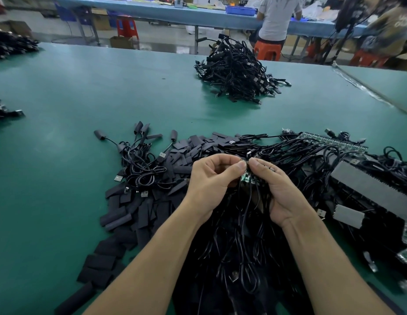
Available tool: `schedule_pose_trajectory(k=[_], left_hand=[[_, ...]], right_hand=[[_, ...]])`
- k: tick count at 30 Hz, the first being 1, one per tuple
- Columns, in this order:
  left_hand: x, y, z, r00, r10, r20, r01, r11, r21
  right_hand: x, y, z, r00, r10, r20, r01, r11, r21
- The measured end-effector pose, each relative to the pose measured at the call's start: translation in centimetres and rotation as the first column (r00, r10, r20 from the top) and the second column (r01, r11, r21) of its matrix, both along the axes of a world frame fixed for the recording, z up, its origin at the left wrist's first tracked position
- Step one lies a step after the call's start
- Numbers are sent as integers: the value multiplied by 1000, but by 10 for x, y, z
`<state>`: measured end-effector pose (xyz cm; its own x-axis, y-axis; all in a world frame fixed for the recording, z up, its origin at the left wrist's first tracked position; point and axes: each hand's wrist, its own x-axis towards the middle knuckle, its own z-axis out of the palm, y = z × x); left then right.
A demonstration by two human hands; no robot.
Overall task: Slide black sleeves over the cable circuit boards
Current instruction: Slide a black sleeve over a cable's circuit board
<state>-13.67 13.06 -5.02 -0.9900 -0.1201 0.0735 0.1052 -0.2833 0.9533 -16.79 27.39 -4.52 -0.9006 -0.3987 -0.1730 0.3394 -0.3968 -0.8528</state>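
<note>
Just above a green-matted workbench (84,98), two bare hands meet over a small green circuit board (245,178) soldered to a thin black cable (246,214) that hangs down towards the camera. The left hand (211,180) has its fingers curled in, with thumb and forefinger pinching the board's top edge. The right hand (282,192) grips the board from the other side, thumb tip pressed beside the left thumb and the remaining fingers folded round behind. Whether a sleeve is already on this board cannot be told.

Loose flat black sleeves (150,205) lie heaped on the mat just left of the hands, running towards the near edge. A small bundle of cables with sleeved ends (139,162) rests on that heap. Beneath and right of the hands spreads a tangle of black cables (311,169), bordered by a long strip of joined green boards (334,142). A larger pile of black cables (236,73) sits well apart at the far side.

Beyond, a person in a white T-shirt (276,17) sits on an orange stool (267,51) at a blue bench. Pale lettering on a dark shirt (395,23) at top right is too blurred to read.
</note>
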Motion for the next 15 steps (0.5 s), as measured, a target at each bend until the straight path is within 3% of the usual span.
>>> schedule_pose_trajectory(k=[15], left_hand=[[-5, -2, -3, 995, -99, 17, 96, 987, 126]], right_hand=[[-2, -14, 5, 999, -38, 1, 38, 991, -128]])
